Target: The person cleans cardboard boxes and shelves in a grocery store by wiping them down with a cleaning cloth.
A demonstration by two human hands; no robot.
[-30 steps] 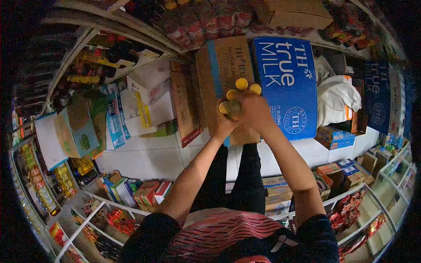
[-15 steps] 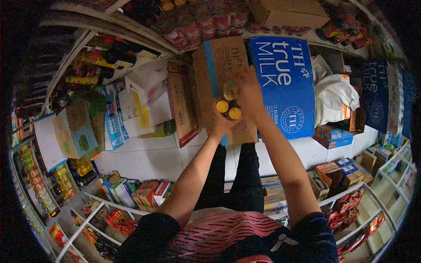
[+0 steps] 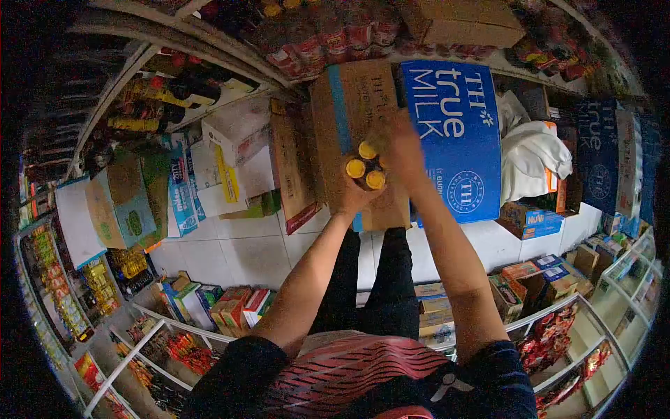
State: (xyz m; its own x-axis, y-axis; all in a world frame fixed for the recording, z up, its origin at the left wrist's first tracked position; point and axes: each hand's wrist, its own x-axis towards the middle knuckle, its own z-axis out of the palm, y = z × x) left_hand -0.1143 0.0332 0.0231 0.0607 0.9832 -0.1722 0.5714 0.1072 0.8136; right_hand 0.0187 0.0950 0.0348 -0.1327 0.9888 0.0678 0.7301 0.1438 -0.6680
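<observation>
Behind, milk cartons back the yellow-capped bottles.

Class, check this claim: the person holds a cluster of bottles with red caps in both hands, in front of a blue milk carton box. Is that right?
Not quite. The head view shows the caps on the bottles are yellow, not red. The rest stands: the left hand and right hand hold the cluster in front of the blue milk carton box.

Just behind the hands stands a brown carton, and a blue milk box is to their right. White cloth lies further right; small boxes sit below left.
</observation>
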